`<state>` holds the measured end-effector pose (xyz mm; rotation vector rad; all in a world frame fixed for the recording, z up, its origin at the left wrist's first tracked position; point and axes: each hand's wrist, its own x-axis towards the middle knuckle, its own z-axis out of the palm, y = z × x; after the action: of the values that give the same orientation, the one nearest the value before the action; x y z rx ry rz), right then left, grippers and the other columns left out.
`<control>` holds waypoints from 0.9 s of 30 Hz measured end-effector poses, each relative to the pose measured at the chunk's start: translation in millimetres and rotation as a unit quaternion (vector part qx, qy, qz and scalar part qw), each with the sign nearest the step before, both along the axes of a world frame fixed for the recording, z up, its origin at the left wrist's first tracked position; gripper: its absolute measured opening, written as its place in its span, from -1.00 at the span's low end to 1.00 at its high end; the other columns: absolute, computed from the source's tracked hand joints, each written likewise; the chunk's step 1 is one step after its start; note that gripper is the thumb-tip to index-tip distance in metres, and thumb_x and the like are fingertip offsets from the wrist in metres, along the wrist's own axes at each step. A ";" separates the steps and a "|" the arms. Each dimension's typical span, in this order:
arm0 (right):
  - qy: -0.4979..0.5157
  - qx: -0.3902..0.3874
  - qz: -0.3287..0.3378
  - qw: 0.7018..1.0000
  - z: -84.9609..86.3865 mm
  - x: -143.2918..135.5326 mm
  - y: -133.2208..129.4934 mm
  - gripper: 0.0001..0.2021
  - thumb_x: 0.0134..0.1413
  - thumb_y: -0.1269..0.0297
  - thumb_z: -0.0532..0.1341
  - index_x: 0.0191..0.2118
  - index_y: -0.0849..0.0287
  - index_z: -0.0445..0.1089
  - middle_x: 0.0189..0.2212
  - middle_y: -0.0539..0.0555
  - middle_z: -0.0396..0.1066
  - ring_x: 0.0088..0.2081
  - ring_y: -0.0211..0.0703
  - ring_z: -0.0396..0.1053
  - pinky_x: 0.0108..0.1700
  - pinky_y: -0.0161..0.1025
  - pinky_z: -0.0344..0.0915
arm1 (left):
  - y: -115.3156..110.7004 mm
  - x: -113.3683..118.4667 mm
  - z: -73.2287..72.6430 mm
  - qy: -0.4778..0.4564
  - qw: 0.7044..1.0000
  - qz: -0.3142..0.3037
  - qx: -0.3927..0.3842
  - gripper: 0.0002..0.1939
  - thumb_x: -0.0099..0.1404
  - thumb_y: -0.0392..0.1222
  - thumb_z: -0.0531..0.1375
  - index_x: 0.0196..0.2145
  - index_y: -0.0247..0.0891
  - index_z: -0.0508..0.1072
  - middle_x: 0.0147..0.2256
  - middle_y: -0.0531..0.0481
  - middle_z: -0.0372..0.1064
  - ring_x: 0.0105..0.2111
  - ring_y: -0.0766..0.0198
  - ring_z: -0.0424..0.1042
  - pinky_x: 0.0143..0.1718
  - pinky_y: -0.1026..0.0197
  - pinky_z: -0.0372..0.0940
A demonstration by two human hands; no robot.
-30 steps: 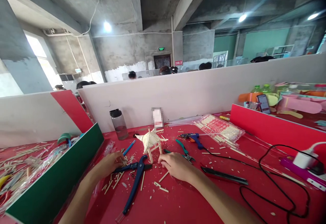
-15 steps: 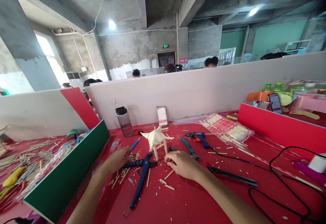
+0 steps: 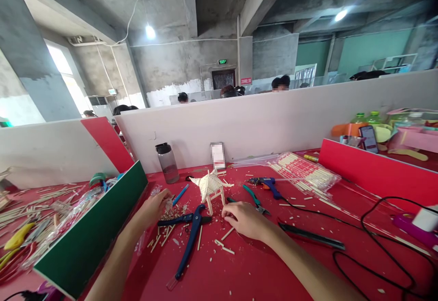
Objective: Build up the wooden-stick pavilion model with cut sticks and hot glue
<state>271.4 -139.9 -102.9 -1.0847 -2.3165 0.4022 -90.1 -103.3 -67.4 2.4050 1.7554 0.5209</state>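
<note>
My left hand [image 3: 157, 205] is over wood chips [image 3: 176, 212] left of the blue marker [image 3: 180, 195]; its fingers are bent, and what they hold, if anything, is too small to make out. My right hand [image 3: 241, 219] rests on the red table with curled fingers, close to the right leg of a small stick pavilion [image 3: 211, 187]. That pavilion stands upright, untouched as far as I can see. Between my forearms lies a blue-handled cutter [image 3: 195, 228], with short stick pieces [image 3: 224, 247] around it.
Behind stand a water bottle [image 3: 167, 164] and an upright phone [image 3: 218, 155] by the white partition [image 3: 273, 123]. On the right are green pliers [image 3: 252, 196], a blue glue gun [image 3: 271, 187], bagged sticks [image 3: 304, 173], a black tool [image 3: 311, 236] and a cable. A green divider [image 3: 99, 228] stands left.
My left hand has moved left and slightly up, away from the cutter, uncovering more wood chips and the cutter's left handle. My right hand has stayed in place.
</note>
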 end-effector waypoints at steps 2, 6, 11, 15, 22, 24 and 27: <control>-0.002 0.001 0.002 1.000 -0.3 -0.4 -0.2 -0.86 0.19 0.45 0.19 -0.28 0.08 0.48 -0.30 -0.02 0.57 -0.30 -0.19 0.47 -0.30 -0.34 0.17 | 1.4 0.5 0.5 -0.001 1.000 -0.002 0.005 -0.73 0.37 -0.05 -0.01 -0.19 -0.19 0.42 -0.20 -0.11 0.54 -0.23 0.11 0.50 -0.22 0.18 0.30; -0.010 0.000 0.003 1.000 -1.0 -1.8 -0.3 -0.88 0.19 0.42 0.20 -0.28 0.08 0.48 -0.30 -0.01 0.57 -0.29 -0.18 0.47 -0.30 -0.33 0.16 | 3.3 0.1 2.1 0.008 1.000 0.001 0.012 -0.72 0.31 -0.02 0.05 -0.24 -0.21 0.48 -0.18 -0.15 0.55 -0.18 0.05 0.49 -0.15 0.14 0.31; -0.014 -0.012 -0.001 1.000 0.5 -2.6 0.0 -0.90 0.23 0.35 0.22 -0.27 0.07 0.49 -0.31 -0.01 0.57 -0.31 -0.18 0.46 -0.31 -0.34 0.14 | 1.4 1.1 2.2 0.023 1.000 -0.002 -0.015 -0.64 0.30 -0.19 -0.02 -0.10 -0.22 0.50 -0.06 -0.17 0.56 -0.05 0.05 0.50 -0.02 0.12 0.32; -0.030 -0.015 -0.007 0.999 1.9 -2.1 -0.2 -0.82 0.32 0.25 0.15 -0.24 0.08 0.51 -0.32 0.04 0.58 -0.30 -0.14 0.48 -0.31 -0.32 0.12 | -1.7 1.0 3.8 0.044 0.998 -0.004 -0.040 -0.56 0.30 -0.26 -0.06 0.04 -0.25 0.44 0.10 -0.19 0.46 0.10 0.06 0.43 0.10 0.11 0.25; -0.052 0.003 -0.018 0.998 5.2 -2.5 -4.0 -0.76 0.37 0.22 0.08 -0.20 0.07 0.50 -0.38 0.05 0.57 -0.35 -0.13 0.48 -0.37 -0.30 0.04 | -15.4 -17.1 14.0 0.106 0.981 0.066 -0.147 -0.52 0.15 -0.21 0.10 0.03 -0.34 0.42 -0.17 -0.30 0.56 -0.16 -0.16 0.54 -0.17 -0.04 0.35; -0.055 0.006 -0.014 0.998 6.2 -2.9 -4.8 -0.78 0.35 0.25 0.10 -0.22 0.06 0.50 -0.40 0.03 0.56 -0.37 -0.14 0.46 -0.38 -0.30 0.02 | -18.5 -21.0 13.6 0.111 0.976 0.065 -0.176 -0.50 0.06 -0.23 0.15 -0.01 -0.35 0.45 -0.15 -0.30 0.55 -0.16 -0.17 0.55 -0.18 0.00 0.36; -0.054 0.006 -0.008 0.998 7.1 -3.3 -5.6 -0.80 0.33 0.28 0.11 -0.25 0.07 0.49 -0.43 0.01 0.55 -0.40 -0.17 0.44 -0.40 -0.31 0.00 | -18.3 -22.2 7.1 0.116 0.968 0.069 -0.211 -0.42 -0.02 -0.20 0.23 0.02 -0.32 0.44 -0.09 -0.29 0.55 -0.13 -0.15 0.55 -0.17 0.05 0.38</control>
<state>268.1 -145.6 -95.8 -1.1455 -2.3994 0.3295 -112.3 -121.6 -60.2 2.1207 1.8978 -0.1248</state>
